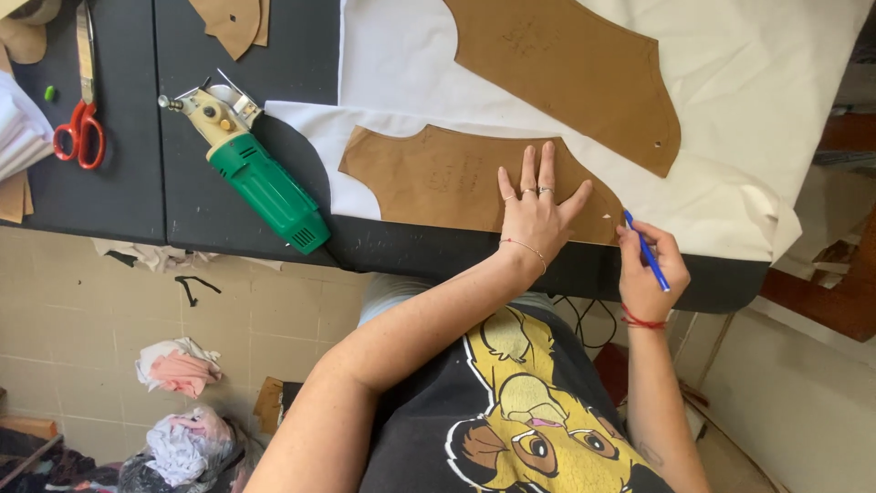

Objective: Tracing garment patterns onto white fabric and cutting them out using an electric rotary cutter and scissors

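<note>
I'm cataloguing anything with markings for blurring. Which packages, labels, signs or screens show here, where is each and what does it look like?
No packages, signs or screens.
Lower pattern piece: brown card under the left hand, faint pencil marks.
Upper pattern piece: brown card on white fabric, faint marks.
Electric cutter: green and cream, on the black table, small label, too small to tell.

Left hand (538, 215) flat on near brown pattern piece (438, 178), blocking its right half; right hand (650, 269) with blue pen (647, 250) fills the right corner. Open white fabric (730, 100) far right. Left: green electric cutter (251, 169), red scissors (80, 128); bare dark table (128, 183) between them
</note>
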